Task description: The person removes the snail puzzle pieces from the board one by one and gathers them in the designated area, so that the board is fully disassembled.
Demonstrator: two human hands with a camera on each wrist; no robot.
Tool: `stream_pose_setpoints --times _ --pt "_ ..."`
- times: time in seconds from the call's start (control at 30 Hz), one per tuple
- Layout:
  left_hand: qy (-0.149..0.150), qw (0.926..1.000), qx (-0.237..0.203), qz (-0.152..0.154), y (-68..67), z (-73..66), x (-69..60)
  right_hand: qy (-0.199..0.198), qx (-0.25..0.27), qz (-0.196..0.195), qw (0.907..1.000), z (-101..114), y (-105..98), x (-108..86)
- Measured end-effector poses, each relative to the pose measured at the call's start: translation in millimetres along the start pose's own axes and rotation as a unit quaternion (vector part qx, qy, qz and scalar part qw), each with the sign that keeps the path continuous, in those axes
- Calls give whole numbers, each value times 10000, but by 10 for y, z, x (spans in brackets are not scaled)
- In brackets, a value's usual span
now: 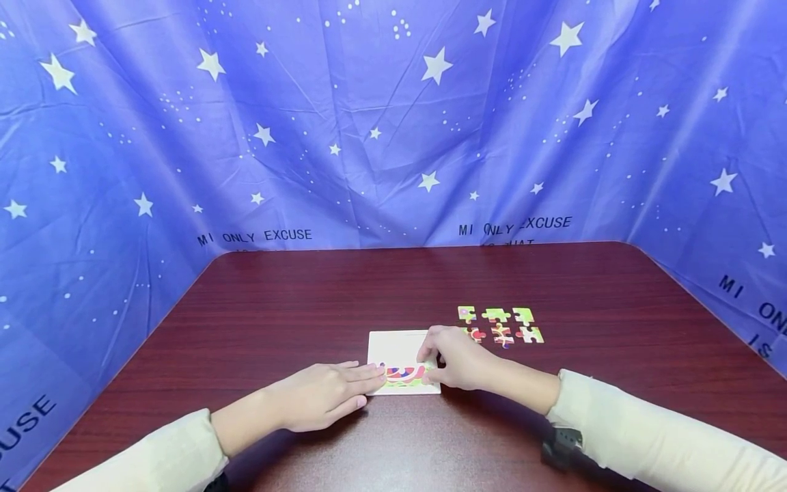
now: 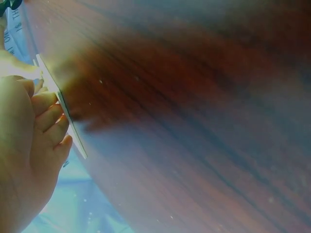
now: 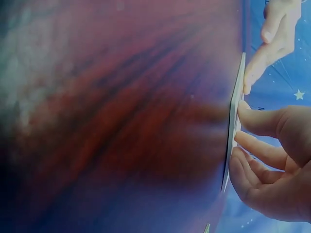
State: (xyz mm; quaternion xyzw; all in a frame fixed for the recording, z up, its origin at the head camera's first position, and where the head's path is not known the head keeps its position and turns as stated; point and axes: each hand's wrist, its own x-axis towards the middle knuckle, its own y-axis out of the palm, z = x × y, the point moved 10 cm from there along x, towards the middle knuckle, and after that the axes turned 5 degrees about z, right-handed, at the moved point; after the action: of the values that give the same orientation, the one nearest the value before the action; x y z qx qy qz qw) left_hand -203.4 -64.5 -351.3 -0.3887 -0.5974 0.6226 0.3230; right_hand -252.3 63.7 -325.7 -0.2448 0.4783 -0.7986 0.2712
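Observation:
A white puzzle board (image 1: 386,346) lies flat on the table, its near part filled with colourful joined jigsaw pieces (image 1: 402,374) in red, white, blue and green. Straight fingers of my left hand (image 1: 322,395) rest on the left side of those pieces. My right hand (image 1: 458,357) is at the board's right side, thumb and fingers curled about a puzzle piece that they mostly hide. In the right wrist view, the right hand's fingertips (image 3: 241,108) touch the top of the board, seen edge-on. The left wrist view shows the left hand (image 2: 46,126) lying along the board's edge.
Several loose jigsaw pieces (image 1: 496,316) lie in two rows right of the board and beyond it, partly behind the right hand. The dark red wooden table (image 1: 295,294) ends at a blue star-printed curtain (image 1: 344,137) at the back and sides.

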Motion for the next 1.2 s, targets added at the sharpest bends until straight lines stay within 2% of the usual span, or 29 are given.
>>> stream_pose_setpoints --times 0.13,0.33,0.63,0.73,0.97,1.2 --pt "23 10000 65 -34 -44 -18 30 53 6 6 10000 -4 13 11" --pt "42 9996 284 72 -90 -52 96 7 104 26 9999 -17 15 34" --pt "372 9978 545 -41 -49 -175 233 19 130 21 9999 -34 7 50" --pt "419 9980 470 -49 -27 -188 242 -8 173 70 9998 -29 23 58" --pt "342 9990 -200 216 66 -149 218 17 245 230 9994 -59 38 106" --pt "343 9987 -201 327 90 -121 235 269 426 322 9982 -120 32 143"
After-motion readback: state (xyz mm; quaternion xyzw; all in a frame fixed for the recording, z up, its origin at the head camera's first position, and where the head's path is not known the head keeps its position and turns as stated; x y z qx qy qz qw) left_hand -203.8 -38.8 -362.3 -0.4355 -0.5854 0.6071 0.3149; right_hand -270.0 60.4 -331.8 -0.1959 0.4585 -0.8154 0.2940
